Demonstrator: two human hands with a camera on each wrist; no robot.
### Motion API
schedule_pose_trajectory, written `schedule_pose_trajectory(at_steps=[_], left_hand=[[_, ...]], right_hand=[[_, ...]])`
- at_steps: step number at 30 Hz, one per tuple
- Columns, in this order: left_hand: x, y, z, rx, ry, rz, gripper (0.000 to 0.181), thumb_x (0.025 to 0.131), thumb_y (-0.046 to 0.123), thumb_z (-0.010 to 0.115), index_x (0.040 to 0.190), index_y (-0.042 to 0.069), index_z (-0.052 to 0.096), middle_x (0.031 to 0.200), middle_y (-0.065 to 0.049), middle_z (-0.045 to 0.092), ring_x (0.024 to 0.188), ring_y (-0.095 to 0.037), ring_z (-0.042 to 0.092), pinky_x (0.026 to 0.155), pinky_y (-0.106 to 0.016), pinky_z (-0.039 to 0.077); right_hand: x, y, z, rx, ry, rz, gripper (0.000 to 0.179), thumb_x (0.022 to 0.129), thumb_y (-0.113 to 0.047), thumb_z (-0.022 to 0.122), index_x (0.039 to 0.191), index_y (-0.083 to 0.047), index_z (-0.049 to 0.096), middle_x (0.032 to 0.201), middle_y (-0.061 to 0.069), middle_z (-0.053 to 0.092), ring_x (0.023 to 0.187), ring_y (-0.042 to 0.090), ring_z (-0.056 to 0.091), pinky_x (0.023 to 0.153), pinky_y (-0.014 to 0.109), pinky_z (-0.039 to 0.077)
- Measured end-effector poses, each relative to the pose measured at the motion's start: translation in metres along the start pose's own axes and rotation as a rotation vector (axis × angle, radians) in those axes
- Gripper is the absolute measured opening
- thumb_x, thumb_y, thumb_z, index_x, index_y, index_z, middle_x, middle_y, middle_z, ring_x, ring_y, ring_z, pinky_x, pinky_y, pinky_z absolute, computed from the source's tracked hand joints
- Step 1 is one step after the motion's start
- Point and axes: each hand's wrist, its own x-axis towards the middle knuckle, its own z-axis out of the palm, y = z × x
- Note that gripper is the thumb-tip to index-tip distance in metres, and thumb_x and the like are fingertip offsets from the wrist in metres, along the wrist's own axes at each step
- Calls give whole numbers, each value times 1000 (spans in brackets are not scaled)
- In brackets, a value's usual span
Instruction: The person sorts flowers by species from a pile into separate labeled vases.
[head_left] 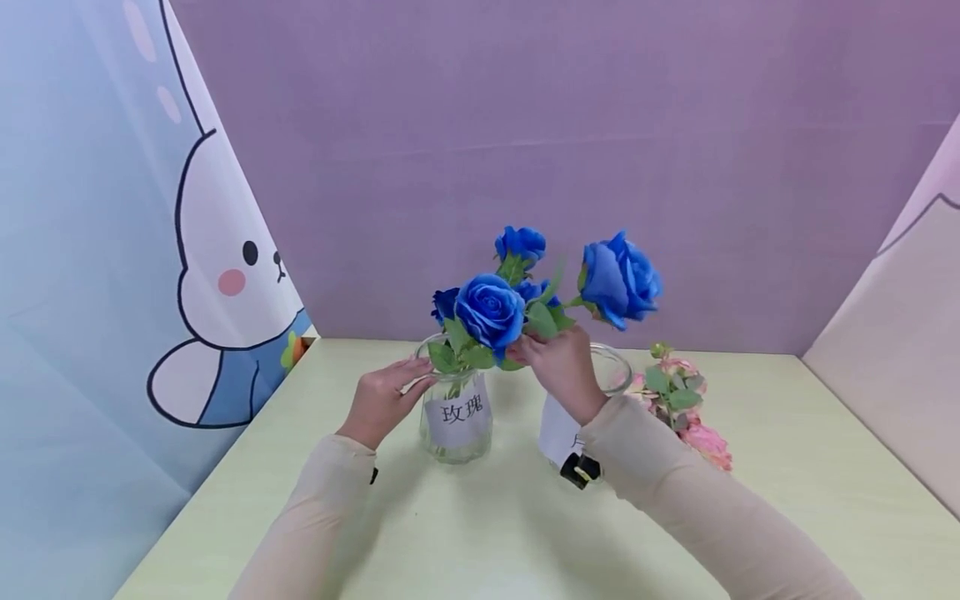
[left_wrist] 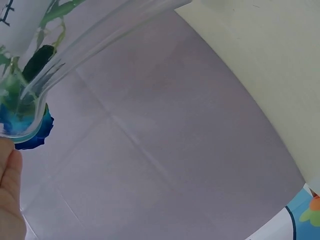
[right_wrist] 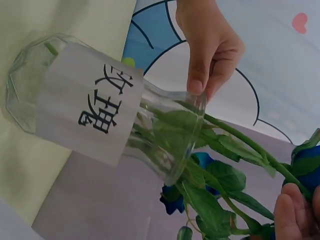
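A clear glass vase [head_left: 455, 433] with a white paper label stands on the table, and green stems of several blue roses [head_left: 491, 310] run down into it. My left hand [head_left: 386, 400] pinches its rim from the left, thumb on the outside of the glass in the right wrist view. Above and right of the mouth, my right hand [head_left: 558, 367] holds a blue rose by its stem, close under the blooms; leaves hide part of the fingers. One large blue rose bloom [head_left: 621, 279] leans out to the right beyond this hand.
A second labelled glass vase [head_left: 557, 429] stands to the right, partly hidden behind the right hand and sleeve. Pink flowers [head_left: 705, 442] with green leaves lie on the table [head_left: 795, 467] farther right. A purple cloth backdrop [head_left: 420, 167] closes off the back.
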Motion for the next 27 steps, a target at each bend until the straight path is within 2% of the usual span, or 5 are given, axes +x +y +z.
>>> schedule_pose_trajectory(at_steps=[3,6,11,18,27], left_hand=[[-1,1,-1,-5,-22,-24,29,68,2,83,95,-5,74,93,-17,72,87,-32,70,73,-43,58],[0,2,-2,2,-42,-41,28,70,3,81,96,-4,74,95,-16,72,89,-31,70,73,-42,58],[0,3,-3,-1,-53,-58,28,70,3,81,96,-3,74,95,-16,72,90,-31,70,73,-41,58],[1,3,-2,-5,-62,-52,26,71,5,81,96,0,75,94,-14,72,89,-28,70,73,-38,58],[2,3,-2,1,-33,-34,27,70,2,81,95,-2,75,94,-15,72,88,-29,70,70,-39,58]], right_hand=[[-2,0,4,-80,-49,30,14,82,9,59,68,8,60,66,18,66,59,21,65,61,23,56],[-1,-1,9,-128,-140,122,13,89,1,61,79,6,67,75,15,70,65,24,68,72,32,58],[4,0,21,-95,-241,191,17,94,-8,57,96,6,67,86,16,71,77,25,70,74,35,59],[10,12,35,-11,-183,143,13,89,-2,63,94,10,65,79,20,69,73,33,70,65,32,60],[14,20,47,5,-190,238,15,92,-2,60,100,10,65,80,18,68,72,31,68,68,32,59]])
